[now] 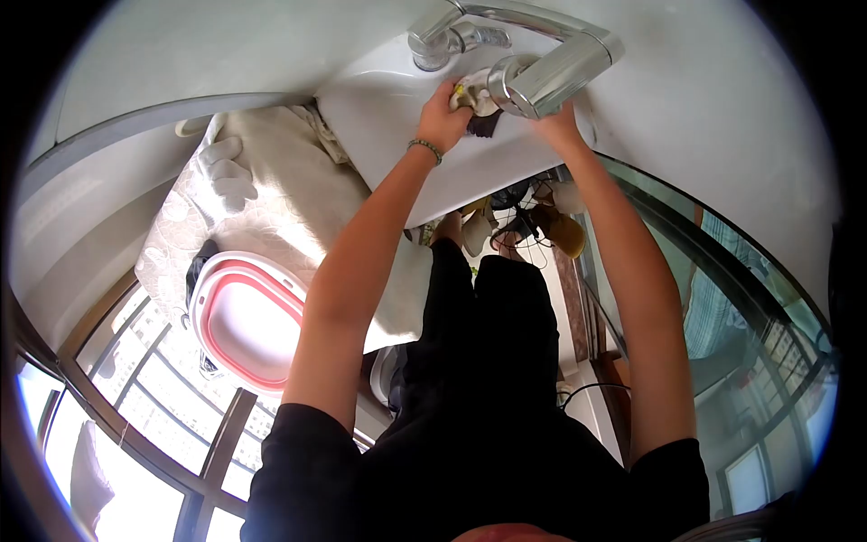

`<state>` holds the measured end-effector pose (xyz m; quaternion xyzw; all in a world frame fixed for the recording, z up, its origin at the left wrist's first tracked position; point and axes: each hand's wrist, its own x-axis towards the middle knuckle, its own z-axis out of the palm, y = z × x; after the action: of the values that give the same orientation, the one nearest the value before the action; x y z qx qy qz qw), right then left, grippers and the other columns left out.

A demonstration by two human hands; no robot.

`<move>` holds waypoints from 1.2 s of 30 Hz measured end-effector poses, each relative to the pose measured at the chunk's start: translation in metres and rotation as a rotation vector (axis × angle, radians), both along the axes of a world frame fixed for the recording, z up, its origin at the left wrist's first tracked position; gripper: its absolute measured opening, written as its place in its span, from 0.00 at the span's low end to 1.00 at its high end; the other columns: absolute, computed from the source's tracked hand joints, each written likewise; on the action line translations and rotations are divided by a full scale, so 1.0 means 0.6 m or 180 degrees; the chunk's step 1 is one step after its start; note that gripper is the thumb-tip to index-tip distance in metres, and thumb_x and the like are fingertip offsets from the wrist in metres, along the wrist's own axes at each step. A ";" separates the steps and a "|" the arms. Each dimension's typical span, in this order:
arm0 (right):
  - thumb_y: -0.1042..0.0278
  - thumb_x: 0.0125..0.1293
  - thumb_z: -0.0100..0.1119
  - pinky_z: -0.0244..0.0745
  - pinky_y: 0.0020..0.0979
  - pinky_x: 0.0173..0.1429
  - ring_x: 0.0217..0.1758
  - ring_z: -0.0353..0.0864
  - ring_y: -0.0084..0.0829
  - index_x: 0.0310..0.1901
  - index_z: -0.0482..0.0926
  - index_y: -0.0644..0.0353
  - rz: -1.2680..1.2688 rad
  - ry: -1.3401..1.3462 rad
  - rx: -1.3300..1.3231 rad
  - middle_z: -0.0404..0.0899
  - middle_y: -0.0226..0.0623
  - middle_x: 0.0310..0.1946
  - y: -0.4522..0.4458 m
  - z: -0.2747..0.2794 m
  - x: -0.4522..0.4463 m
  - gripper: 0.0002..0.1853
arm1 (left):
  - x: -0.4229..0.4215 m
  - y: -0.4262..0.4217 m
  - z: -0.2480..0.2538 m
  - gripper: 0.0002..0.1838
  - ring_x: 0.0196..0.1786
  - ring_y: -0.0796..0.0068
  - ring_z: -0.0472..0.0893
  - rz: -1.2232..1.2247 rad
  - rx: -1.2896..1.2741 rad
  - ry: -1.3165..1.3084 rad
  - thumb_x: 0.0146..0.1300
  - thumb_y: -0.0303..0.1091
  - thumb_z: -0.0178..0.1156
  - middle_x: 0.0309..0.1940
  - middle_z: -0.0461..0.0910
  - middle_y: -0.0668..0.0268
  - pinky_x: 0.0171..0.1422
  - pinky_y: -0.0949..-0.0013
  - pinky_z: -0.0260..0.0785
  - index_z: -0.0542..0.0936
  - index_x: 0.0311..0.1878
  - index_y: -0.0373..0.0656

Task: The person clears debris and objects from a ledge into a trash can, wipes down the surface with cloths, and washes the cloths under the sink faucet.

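My left hand is closed on a bunched cloth, pale with a bit of yellow, over the white sink. A dark piece of fabric hangs just below it; I cannot tell whether the two are joined. The large chrome faucet covers part of the cloth. My right hand is behind the faucet's end, its fingers hidden, so what it holds does not show.
A second chrome fitting rises at the sink's back. To the left, a patterned cover is draped beside a pink-and-white basin. Glass panels stand on the right. Under the sink are several cluttered items, including a yellowish container.
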<state>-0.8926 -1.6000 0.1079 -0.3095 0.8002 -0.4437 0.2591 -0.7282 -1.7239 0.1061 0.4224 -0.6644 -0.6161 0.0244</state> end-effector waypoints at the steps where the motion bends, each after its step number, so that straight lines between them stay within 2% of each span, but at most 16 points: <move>1: 0.70 0.51 0.63 0.78 0.41 0.44 0.37 0.82 0.47 0.40 0.76 0.64 -0.0375 -0.1055 -0.0086 0.81 0.43 0.42 -0.003 0.020 -0.003 0.15 | -0.015 0.003 0.016 0.27 0.58 0.56 0.78 0.0381 0.1000 0.0514 0.57 0.35 0.54 0.55 0.78 0.58 0.56 0.47 0.73 0.73 0.63 0.45; 2: 0.72 0.52 0.60 0.77 0.40 0.36 0.30 0.81 0.47 0.40 0.73 0.64 -0.0491 -0.1002 -0.0523 0.81 0.44 0.37 -0.006 0.039 0.007 0.13 | -0.023 0.009 0.030 0.28 0.59 0.57 0.78 0.0768 0.2008 0.1014 0.58 0.36 0.53 0.56 0.78 0.59 0.56 0.47 0.74 0.71 0.65 0.45; 4: 0.71 0.53 0.60 0.77 0.40 0.36 0.29 0.80 0.47 0.41 0.74 0.62 -0.0048 0.0179 -0.0473 0.81 0.44 0.36 -0.001 0.053 0.024 0.13 | -0.040 0.005 0.049 0.29 0.58 0.60 0.79 0.1245 0.3622 0.2018 0.65 0.44 0.51 0.58 0.77 0.61 0.58 0.48 0.74 0.66 0.69 0.46; 8: 0.69 0.55 0.62 0.76 0.45 0.46 0.38 0.78 0.51 0.47 0.74 0.58 0.0959 0.1465 0.0027 0.78 0.46 0.40 0.005 0.088 0.079 0.16 | -0.075 0.019 0.001 0.33 0.53 0.63 0.80 0.0954 0.2902 0.1532 0.71 0.59 0.49 0.54 0.78 0.63 0.54 0.53 0.75 0.67 0.66 0.41; 12: 0.65 0.57 0.64 0.65 0.50 0.62 0.55 0.69 0.54 0.53 0.74 0.58 0.0382 0.0848 -0.0264 0.71 0.47 0.53 -0.016 0.071 0.119 0.22 | -0.081 0.020 -0.066 0.27 0.49 0.70 0.80 0.1224 0.3524 0.2106 0.71 0.47 0.55 0.52 0.77 0.61 0.50 0.63 0.76 0.68 0.67 0.40; 15: 0.60 0.61 0.63 0.65 0.45 0.63 0.59 0.70 0.48 0.55 0.75 0.58 -0.0519 -0.0421 0.0121 0.71 0.45 0.56 -0.046 0.043 0.124 0.22 | -0.085 0.039 -0.112 0.17 0.47 0.68 0.81 0.1505 0.2734 0.1596 0.70 0.43 0.55 0.48 0.81 0.64 0.51 0.62 0.76 0.77 0.55 0.43; 17: 0.55 0.66 0.59 0.71 0.39 0.57 0.57 0.75 0.39 0.55 0.76 0.58 -0.1143 -0.1254 -0.0019 0.74 0.42 0.54 -0.065 0.033 0.123 0.20 | -0.101 0.056 -0.168 0.25 0.37 0.61 0.81 0.1173 0.0572 0.1748 0.68 0.43 0.59 0.40 0.82 0.57 0.45 0.65 0.73 0.75 0.60 0.35; 19: 0.54 0.70 0.57 0.75 0.35 0.49 0.52 0.79 0.32 0.56 0.76 0.55 -0.1409 -0.2233 -0.0614 0.79 0.36 0.49 -0.069 0.020 0.114 0.19 | -0.098 0.045 -0.040 0.22 0.32 0.55 0.80 0.1165 0.0232 0.1261 0.68 0.43 0.58 0.31 0.84 0.57 0.43 0.64 0.73 0.79 0.55 0.35; 21: 0.55 0.71 0.57 0.76 0.32 0.44 0.48 0.80 0.28 0.56 0.75 0.52 -0.1478 -0.3173 -0.0839 0.80 0.31 0.46 -0.066 0.022 0.098 0.17 | -0.082 0.028 0.012 0.19 0.28 0.61 0.79 0.0676 -0.0883 0.0998 0.69 0.44 0.57 0.22 0.80 0.58 0.41 0.66 0.73 0.81 0.44 0.34; 23: 0.55 0.71 0.58 0.76 0.31 0.43 0.44 0.79 0.26 0.54 0.76 0.51 -0.1427 -0.3955 -0.0830 0.80 0.29 0.43 -0.064 0.013 0.081 0.16 | -0.061 0.013 0.021 0.17 0.29 0.69 0.80 0.0319 -0.1061 0.1087 0.68 0.43 0.59 0.22 0.80 0.59 0.40 0.67 0.73 0.80 0.41 0.35; 24: 0.50 0.68 0.62 0.75 0.28 0.40 0.41 0.77 0.22 0.53 0.77 0.49 -0.1291 -0.3827 -0.0676 0.79 0.27 0.42 -0.059 0.022 0.085 0.18 | -0.045 0.014 0.058 0.13 0.31 0.77 0.79 0.0589 -0.0104 0.0993 0.64 0.38 0.65 0.25 0.80 0.60 0.39 0.69 0.73 0.79 0.40 0.37; 27: 0.45 0.64 0.66 0.73 0.26 0.39 0.42 0.77 0.20 0.52 0.78 0.49 -0.0691 -0.3170 0.0274 0.79 0.25 0.41 -0.061 0.020 0.073 0.22 | 0.008 -0.009 0.061 0.16 0.34 0.78 0.79 0.0625 -0.0397 0.1279 0.58 0.33 0.71 0.32 0.81 0.60 0.41 0.72 0.74 0.78 0.45 0.38; 28: 0.46 0.60 0.70 0.71 0.27 0.41 0.44 0.77 0.19 0.50 0.81 0.48 -0.0498 -0.2722 0.0230 0.80 0.24 0.41 -0.057 0.052 0.073 0.22 | 0.028 -0.020 0.078 0.20 0.35 0.82 0.79 0.0312 -0.0570 0.1061 0.57 0.30 0.71 0.36 0.81 0.67 0.40 0.74 0.74 0.78 0.51 0.37; 31: 0.50 0.60 0.71 0.71 0.27 0.43 0.45 0.76 0.19 0.48 0.83 0.48 0.0381 -0.1872 0.0654 0.81 0.23 0.42 -0.045 0.121 0.054 0.19 | 0.067 -0.047 0.107 0.23 0.37 0.69 0.83 -0.0369 -0.1168 0.0302 0.52 0.33 0.75 0.41 0.82 0.59 0.45 0.68 0.76 0.79 0.51 0.42; 32: 0.54 0.59 0.72 0.70 0.27 0.44 0.45 0.76 0.20 0.45 0.84 0.49 0.0495 -0.1846 0.0481 0.81 0.23 0.42 -0.039 0.096 0.049 0.15 | 0.074 -0.049 0.105 0.22 0.37 0.71 0.81 -0.0392 -0.1642 0.0490 0.54 0.32 0.73 0.36 0.81 0.64 0.43 0.67 0.75 0.81 0.54 0.48; 36: 0.63 0.52 0.76 0.74 0.30 0.51 0.45 0.81 0.24 0.50 0.82 0.59 0.1310 -0.1168 0.0822 0.84 0.30 0.41 -0.032 0.075 0.030 0.23 | 0.087 -0.061 0.105 0.21 0.43 0.60 0.80 -0.1247 -0.2580 -0.0311 0.49 0.30 0.72 0.36 0.81 0.62 0.50 0.60 0.74 0.83 0.50 0.51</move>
<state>-0.8743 -1.6191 0.1531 -0.3442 0.7102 -0.3249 0.5211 -0.6761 -1.7604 0.1690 0.2737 -0.9198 -0.2785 0.0394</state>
